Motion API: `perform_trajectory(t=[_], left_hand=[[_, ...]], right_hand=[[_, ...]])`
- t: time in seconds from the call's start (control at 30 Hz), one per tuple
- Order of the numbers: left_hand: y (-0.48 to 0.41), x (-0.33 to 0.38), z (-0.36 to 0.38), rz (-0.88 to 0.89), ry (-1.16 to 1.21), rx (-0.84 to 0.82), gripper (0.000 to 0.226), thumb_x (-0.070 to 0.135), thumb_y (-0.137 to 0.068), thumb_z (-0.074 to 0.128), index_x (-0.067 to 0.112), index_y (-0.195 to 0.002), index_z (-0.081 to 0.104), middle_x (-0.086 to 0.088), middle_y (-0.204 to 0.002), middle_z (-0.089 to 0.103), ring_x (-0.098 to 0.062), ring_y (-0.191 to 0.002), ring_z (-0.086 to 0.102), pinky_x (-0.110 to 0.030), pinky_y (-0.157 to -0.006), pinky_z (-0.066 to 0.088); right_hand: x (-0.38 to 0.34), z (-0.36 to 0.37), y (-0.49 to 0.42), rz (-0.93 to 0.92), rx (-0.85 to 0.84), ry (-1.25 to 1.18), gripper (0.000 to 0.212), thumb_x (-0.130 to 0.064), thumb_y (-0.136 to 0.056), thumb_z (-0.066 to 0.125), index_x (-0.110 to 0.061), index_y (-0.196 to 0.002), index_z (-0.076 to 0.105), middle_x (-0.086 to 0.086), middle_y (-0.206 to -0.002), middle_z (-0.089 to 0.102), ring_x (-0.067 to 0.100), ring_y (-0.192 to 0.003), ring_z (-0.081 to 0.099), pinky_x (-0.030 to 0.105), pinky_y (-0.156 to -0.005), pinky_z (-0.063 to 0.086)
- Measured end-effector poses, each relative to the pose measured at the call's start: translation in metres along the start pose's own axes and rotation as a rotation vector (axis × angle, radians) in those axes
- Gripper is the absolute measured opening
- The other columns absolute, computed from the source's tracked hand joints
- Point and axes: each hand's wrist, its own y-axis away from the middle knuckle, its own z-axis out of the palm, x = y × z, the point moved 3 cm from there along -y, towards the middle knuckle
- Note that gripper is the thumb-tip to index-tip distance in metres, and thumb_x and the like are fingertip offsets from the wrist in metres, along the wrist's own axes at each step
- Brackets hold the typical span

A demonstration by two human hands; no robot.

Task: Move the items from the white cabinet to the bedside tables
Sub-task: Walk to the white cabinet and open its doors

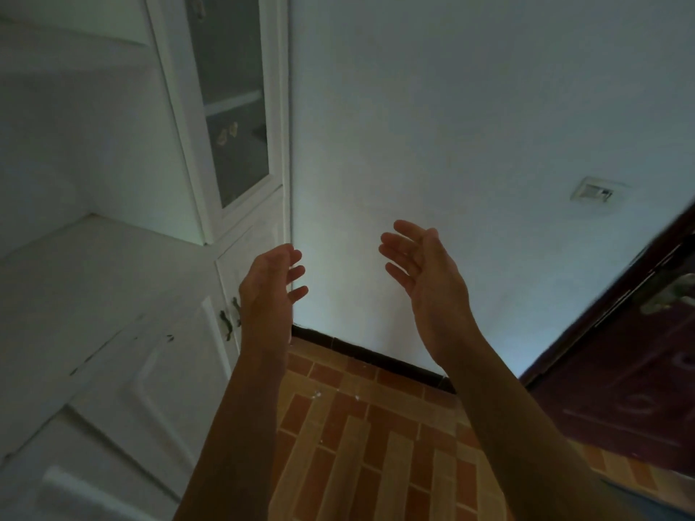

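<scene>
**Empty hands raised beside the white cabinet**

You stood close to a pale wall (470,126) with both bare arms stretched out in front of you. Your left hand (269,283) and right hand (423,268) hung in the air, well apart, palms turned toward each other. Each grip was spread, fingers loosely curled, and held nothing. By my reading, the hands were posed that way because you were between loads, ready to reach for something.

The white cabinet (124,295) stood at your left. Its bare desk top (86,280) carried nothing that I could see. Above it was a closed glass door (233,107); behind the glass were shelves and two small pale things (228,133) too dim to name. Those may have been the items to move. Below, the lower doors were closed, with dark metal handles (230,317) just beside your left wrist.

No bedside tables were in view. A dark red door (620,370) stood at your right, a wall socket (593,190) was set in the wall, and brick-patterned floor tiles (376,445) lay below. No brand, label or readable writing showed anywhere.
</scene>
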Motion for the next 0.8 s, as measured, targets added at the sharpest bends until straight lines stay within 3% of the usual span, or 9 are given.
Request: perform_trajectory(t=[0.23, 0.4, 0.5, 0.8], left_hand=[[-0.059, -0.014, -0.020, 0.018, -0.074, 0.081, 0.036, 0.028, -0.107, 0.038, 0.008, -0.130, 0.057, -0.006, -0.128, 0.066, -0.021, -0.115, 0.065, -0.040, -0.097, 0.055], [-0.091, -0.027, -0.025, 0.002, -0.112, 0.161, 0.036, 0.028, -0.107, 0.038, 0.009, -0.130, 0.058, -0.006, -0.128, 0.066, -0.020, -0.113, 0.066, -0.038, -0.094, 0.056], [-0.109, -0.030, -0.023, 0.009, -0.151, 0.244, 0.036, 0.031, -0.107, 0.037, 0.012, -0.129, 0.059, -0.004, -0.128, 0.066, -0.020, -0.114, 0.065, -0.042, -0.098, 0.054], [-0.189, -0.018, 0.037, 0.072, -0.149, 0.484, 0.039, 0.035, -0.106, 0.037, 0.012, -0.128, 0.058, -0.005, -0.127, 0.066, -0.023, -0.114, 0.065, -0.045, -0.099, 0.054]], right_hand=[[0.027, 0.036, -0.067, 0.046, -0.076, -0.037, 0.047, -0.042, -0.106, 0.026, -0.017, -0.134, 0.055, 0.008, -0.134, 0.063, 0.017, -0.123, 0.062, 0.042, -0.113, 0.044], [0.055, 0.056, -0.108, 0.077, -0.173, -0.037, 0.066, -0.062, -0.093, 0.035, -0.017, -0.138, 0.052, 0.005, -0.138, 0.061, 0.016, -0.125, 0.060, 0.039, -0.113, 0.044], [0.069, 0.066, -0.143, 0.090, -0.252, -0.049, 0.072, -0.061, -0.084, 0.033, -0.017, -0.140, 0.050, 0.004, -0.139, 0.060, 0.016, -0.126, 0.059, 0.040, -0.115, 0.042], [0.085, 0.077, -0.275, 0.072, -0.557, -0.146, 0.069, -0.062, -0.091, 0.029, -0.018, -0.142, 0.046, 0.002, -0.144, 0.056, 0.013, -0.129, 0.058, 0.024, -0.108, 0.044]])
